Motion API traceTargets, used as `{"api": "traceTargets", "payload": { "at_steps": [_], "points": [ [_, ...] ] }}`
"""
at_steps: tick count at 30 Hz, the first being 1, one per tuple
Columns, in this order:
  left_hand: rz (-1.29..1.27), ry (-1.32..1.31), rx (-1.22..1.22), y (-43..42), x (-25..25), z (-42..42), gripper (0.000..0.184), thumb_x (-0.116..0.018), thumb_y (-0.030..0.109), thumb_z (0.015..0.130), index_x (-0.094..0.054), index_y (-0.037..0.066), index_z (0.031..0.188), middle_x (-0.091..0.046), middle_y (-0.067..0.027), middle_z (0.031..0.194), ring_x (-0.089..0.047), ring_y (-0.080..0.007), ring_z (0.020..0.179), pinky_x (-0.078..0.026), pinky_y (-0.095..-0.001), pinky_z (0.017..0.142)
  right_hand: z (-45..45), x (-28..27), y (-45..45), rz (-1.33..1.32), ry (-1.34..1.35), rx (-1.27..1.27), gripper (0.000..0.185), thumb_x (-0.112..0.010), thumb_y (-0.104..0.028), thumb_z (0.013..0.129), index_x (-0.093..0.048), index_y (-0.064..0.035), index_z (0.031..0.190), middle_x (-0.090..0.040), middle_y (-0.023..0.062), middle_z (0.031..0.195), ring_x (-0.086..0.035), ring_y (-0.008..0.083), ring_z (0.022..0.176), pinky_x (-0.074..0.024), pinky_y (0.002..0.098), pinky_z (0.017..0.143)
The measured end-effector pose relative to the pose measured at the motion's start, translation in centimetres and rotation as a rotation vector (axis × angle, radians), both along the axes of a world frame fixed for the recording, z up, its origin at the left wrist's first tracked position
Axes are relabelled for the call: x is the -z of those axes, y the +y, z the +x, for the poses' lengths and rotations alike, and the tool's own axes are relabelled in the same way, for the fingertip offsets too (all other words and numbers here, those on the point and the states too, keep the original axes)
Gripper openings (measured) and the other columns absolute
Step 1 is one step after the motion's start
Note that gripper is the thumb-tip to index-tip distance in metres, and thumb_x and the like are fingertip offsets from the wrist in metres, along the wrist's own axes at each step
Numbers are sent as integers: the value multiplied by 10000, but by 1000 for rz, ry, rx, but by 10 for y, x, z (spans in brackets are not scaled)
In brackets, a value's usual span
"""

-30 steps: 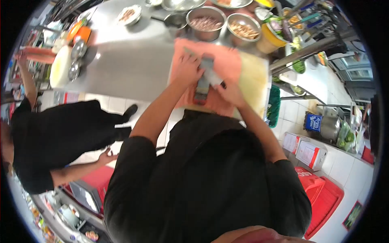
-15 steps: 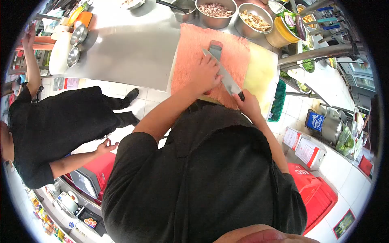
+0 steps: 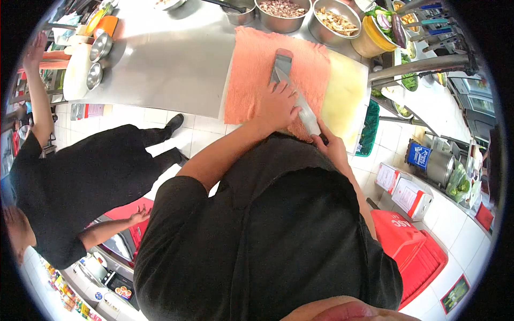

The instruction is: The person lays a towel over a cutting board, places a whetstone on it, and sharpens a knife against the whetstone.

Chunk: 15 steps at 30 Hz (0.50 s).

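A kitchen knife (image 3: 305,113) lies slantwise over a grey sharpening stone (image 3: 282,63), its tip pointing away from me. My right hand (image 3: 333,148) is closed around the dark handle, close to my apron. Fingers of my left hand (image 3: 276,109) are spread and rest on the blade, hiding part of it and of the stone. Under the stone is an orange towel (image 3: 249,69), spread over a pale yellow cutting board (image 3: 347,91).
Metal bowls of chopped food (image 3: 282,12) and sliced pieces (image 3: 334,22) line the table's back edge. A yellow tub (image 3: 371,43) of vegetables stands at the back right. Small steel bowls (image 3: 100,48) sit at left. A co-worker (image 3: 91,166) in black stands on my left.
The knife has slid back toward me along the stone, and both my hands have moved with it. The co-worker's body and lower arm have shifted, with more of the head now in view.
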<state>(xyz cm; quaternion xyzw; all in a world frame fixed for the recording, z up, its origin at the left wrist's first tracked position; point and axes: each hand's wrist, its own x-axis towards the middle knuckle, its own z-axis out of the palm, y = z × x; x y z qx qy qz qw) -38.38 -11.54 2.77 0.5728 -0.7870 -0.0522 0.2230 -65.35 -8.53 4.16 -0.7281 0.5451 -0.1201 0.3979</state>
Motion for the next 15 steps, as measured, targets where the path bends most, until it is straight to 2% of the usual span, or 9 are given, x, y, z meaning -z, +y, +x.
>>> {"api": "traceTargets", "payload": {
  "at_steps": [3,6,9,15],
  "points": [
    [-25,32,10,-14,10,3,472,-781,370,842,-733,50,1186,-654,-131,1329,-544,-330,1297,-400,-516,1127,13,-4,-11,-64,93,16,635,-759,-335,958,-550,-255,1552,-749,232,891,-741,431,835,-574,492,746],
    [33,15,42,-17,8,6,466,-782,370,843,-731,49,1177,-655,-130,1322,-549,-323,1296,-395,-520,1136,20,-19,-16,93,153,69,618,-764,-306,954,-567,-261,1539,-749,240,912,-751,415,853,-582,463,757],
    [30,-5,67,-3,2,-3,451,-767,384,859,-737,50,1160,-658,-114,1279,-548,-308,1269,-392,-514,1117,-3,-5,4,-42,-6,38,592,-757,-292,957,-584,-276,1524,-750,249,931,-752,418,869,-587,451,761],
    [-5,22,29,-16,13,-4,420,-783,368,843,-733,82,1147,-656,-108,1307,-556,-306,1296,-388,-519,1141,15,-23,-7,69,128,113,594,-770,-309,947,-595,-282,1513,-755,249,944,-750,422,871,-588,467,775]
  ]
}}
